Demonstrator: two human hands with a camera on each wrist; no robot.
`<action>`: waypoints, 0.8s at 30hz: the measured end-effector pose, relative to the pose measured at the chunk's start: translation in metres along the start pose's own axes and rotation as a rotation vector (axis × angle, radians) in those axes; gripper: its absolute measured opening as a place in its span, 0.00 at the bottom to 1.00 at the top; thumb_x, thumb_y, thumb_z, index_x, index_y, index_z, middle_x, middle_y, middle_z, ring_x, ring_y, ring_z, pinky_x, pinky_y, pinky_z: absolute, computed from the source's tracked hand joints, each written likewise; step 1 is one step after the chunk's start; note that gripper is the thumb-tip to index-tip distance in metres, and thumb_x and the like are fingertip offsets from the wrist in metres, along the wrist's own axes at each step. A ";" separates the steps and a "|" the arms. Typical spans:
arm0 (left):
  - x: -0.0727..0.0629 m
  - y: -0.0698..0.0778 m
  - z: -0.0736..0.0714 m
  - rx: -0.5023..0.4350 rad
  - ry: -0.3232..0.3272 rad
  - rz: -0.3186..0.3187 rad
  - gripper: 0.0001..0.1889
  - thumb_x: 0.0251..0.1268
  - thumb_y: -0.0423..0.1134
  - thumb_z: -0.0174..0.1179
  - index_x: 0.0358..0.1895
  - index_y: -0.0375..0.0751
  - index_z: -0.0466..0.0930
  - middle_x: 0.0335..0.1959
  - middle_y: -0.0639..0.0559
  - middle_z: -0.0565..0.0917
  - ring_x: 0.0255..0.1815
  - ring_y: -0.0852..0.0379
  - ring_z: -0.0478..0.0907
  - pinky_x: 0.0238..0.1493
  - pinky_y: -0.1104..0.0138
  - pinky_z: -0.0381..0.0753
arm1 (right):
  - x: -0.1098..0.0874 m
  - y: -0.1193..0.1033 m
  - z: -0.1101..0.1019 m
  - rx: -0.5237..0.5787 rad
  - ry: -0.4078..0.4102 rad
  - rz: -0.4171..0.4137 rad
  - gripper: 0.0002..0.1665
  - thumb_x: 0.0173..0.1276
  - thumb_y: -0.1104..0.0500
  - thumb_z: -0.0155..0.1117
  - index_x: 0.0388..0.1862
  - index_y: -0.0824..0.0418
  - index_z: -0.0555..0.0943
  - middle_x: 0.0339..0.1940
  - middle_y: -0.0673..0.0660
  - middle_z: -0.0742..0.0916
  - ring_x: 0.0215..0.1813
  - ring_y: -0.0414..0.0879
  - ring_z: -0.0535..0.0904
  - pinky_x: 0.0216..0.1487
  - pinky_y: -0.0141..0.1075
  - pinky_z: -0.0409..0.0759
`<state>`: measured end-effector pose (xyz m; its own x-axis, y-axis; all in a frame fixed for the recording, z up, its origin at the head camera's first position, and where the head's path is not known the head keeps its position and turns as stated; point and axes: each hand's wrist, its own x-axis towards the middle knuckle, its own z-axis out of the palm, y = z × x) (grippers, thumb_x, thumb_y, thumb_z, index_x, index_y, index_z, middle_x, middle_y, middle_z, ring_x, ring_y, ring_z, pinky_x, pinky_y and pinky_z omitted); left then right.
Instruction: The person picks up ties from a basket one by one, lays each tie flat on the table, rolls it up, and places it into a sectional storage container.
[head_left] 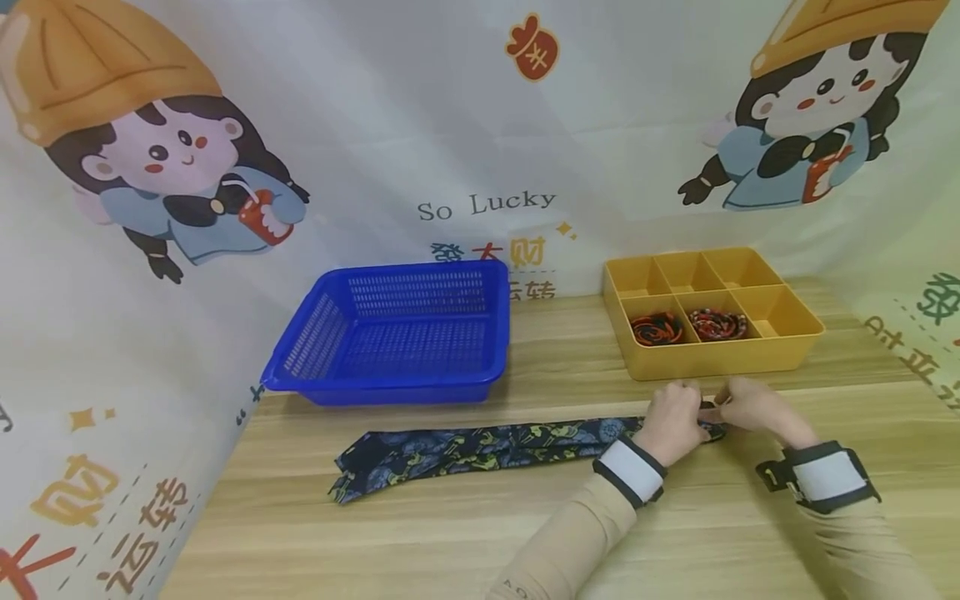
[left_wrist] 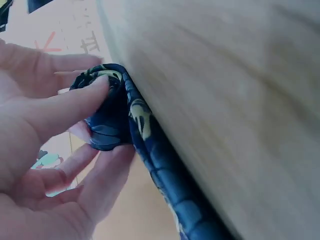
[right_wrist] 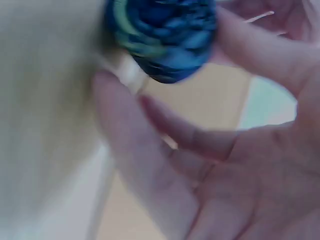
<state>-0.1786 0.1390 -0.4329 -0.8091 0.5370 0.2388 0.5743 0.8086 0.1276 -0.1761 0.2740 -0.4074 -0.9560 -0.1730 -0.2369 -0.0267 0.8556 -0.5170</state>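
Observation:
A dark blue necktie (head_left: 487,446) with yellow and pale blue patterning lies lengthwise across the table, its wide end at the left. Its right end is wound into a small roll (left_wrist: 107,112), standing on edge. My left hand (head_left: 675,421) pinches this roll, thumb (left_wrist: 80,102) on one side and fingers below. From the other side my right hand (head_left: 753,408) curves round the roll (right_wrist: 167,40); its thumb touches the cloth while its lower fingers look slightly apart from it. Blur hides part of the right hand's contact.
Behind the hands stands a yellow divided box (head_left: 720,358); two front compartments hold a rolled orange-black cloth (head_left: 657,329) and a rolled red-patterned cloth (head_left: 717,325). A blue plastic basket (head_left: 405,392) stands at the back left. A printed white sheet (head_left: 360,142) hangs behind the table.

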 end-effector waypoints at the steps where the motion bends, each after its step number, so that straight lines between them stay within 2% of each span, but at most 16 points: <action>1: 0.000 0.000 -0.001 0.005 -0.016 -0.006 0.16 0.44 0.50 0.74 0.33 0.48 0.80 0.32 0.58 0.83 0.33 0.66 0.80 0.31 0.78 0.76 | 0.000 0.001 0.000 0.009 -0.006 0.002 0.18 0.59 0.55 0.63 0.13 0.58 0.71 0.13 0.46 0.67 0.18 0.39 0.62 0.21 0.30 0.59; 3: -0.002 -0.002 -0.005 0.014 -0.075 0.000 0.19 0.46 0.51 0.74 0.38 0.47 0.79 0.35 0.58 0.82 0.35 0.66 0.80 0.33 0.78 0.77 | 0.001 0.000 0.000 0.022 -0.027 0.013 0.20 0.58 0.54 0.62 0.11 0.54 0.68 0.11 0.45 0.66 0.17 0.38 0.62 0.21 0.29 0.60; 5: -0.006 -0.006 -0.010 0.021 -0.162 0.034 0.23 0.50 0.52 0.71 0.46 0.46 0.78 0.41 0.57 0.82 0.40 0.66 0.80 0.38 0.78 0.77 | 0.001 -0.002 0.002 0.026 -0.027 0.030 0.18 0.57 0.55 0.62 0.11 0.55 0.68 0.12 0.46 0.70 0.18 0.39 0.65 0.21 0.30 0.63; 7: -0.015 -0.010 -0.016 0.063 -0.269 0.089 0.29 0.54 0.55 0.67 0.57 0.43 0.74 0.50 0.57 0.80 0.50 0.65 0.78 0.49 0.78 0.75 | 0.000 -0.004 0.003 0.026 -0.018 0.041 0.16 0.57 0.55 0.62 0.13 0.57 0.71 0.15 0.48 0.73 0.20 0.41 0.69 0.23 0.31 0.67; 10: -0.034 -0.020 -0.024 0.140 -0.446 0.155 0.38 0.59 0.62 0.58 0.69 0.46 0.64 0.67 0.54 0.70 0.68 0.61 0.66 0.65 0.71 0.68 | 0.001 -0.005 0.004 0.027 -0.019 0.054 0.17 0.58 0.54 0.64 0.15 0.59 0.74 0.16 0.49 0.75 0.20 0.41 0.71 0.24 0.32 0.70; 13: -0.055 -0.033 -0.028 0.206 -0.555 0.201 0.42 0.60 0.69 0.48 0.73 0.51 0.56 0.76 0.57 0.56 0.77 0.60 0.50 0.72 0.64 0.61 | 0.001 -0.004 0.006 0.022 -0.025 0.054 0.19 0.59 0.51 0.65 0.14 0.58 0.73 0.15 0.49 0.75 0.19 0.41 0.72 0.24 0.33 0.70; 15: -0.066 -0.043 -0.027 0.197 -0.582 0.216 0.42 0.61 0.70 0.45 0.75 0.53 0.52 0.78 0.60 0.49 0.79 0.60 0.45 0.73 0.63 0.59 | 0.002 -0.003 0.005 0.017 -0.035 0.055 0.20 0.59 0.51 0.66 0.14 0.58 0.73 0.17 0.50 0.77 0.20 0.41 0.74 0.25 0.34 0.71; 18: -0.076 -0.055 -0.027 0.154 -0.580 0.227 0.42 0.63 0.69 0.44 0.76 0.52 0.47 0.78 0.60 0.45 0.79 0.61 0.42 0.75 0.63 0.55 | 0.002 -0.002 0.003 0.011 -0.044 0.052 0.19 0.58 0.48 0.67 0.19 0.62 0.77 0.22 0.54 0.81 0.22 0.42 0.76 0.26 0.34 0.72; 20: -0.079 -0.059 -0.026 0.128 -0.572 0.232 0.42 0.64 0.68 0.44 0.76 0.51 0.47 0.78 0.60 0.45 0.79 0.61 0.41 0.75 0.63 0.53 | 0.002 -0.002 0.003 0.014 -0.043 0.051 0.20 0.57 0.47 0.68 0.21 0.62 0.78 0.23 0.55 0.81 0.22 0.42 0.76 0.26 0.34 0.72; 24: -0.080 -0.060 -0.025 0.111 -0.552 0.234 0.41 0.63 0.68 0.45 0.75 0.51 0.51 0.78 0.60 0.47 0.79 0.60 0.44 0.75 0.62 0.55 | 0.004 -0.007 0.009 -0.023 -0.001 0.054 0.21 0.54 0.48 0.70 0.20 0.62 0.74 0.19 0.53 0.78 0.21 0.43 0.74 0.24 0.33 0.69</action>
<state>-0.1448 0.0411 -0.4356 -0.6254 0.7246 -0.2895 0.7522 0.6585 0.0236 -0.1773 0.2630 -0.4128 -0.9561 -0.1261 -0.2646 0.0185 0.8749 -0.4840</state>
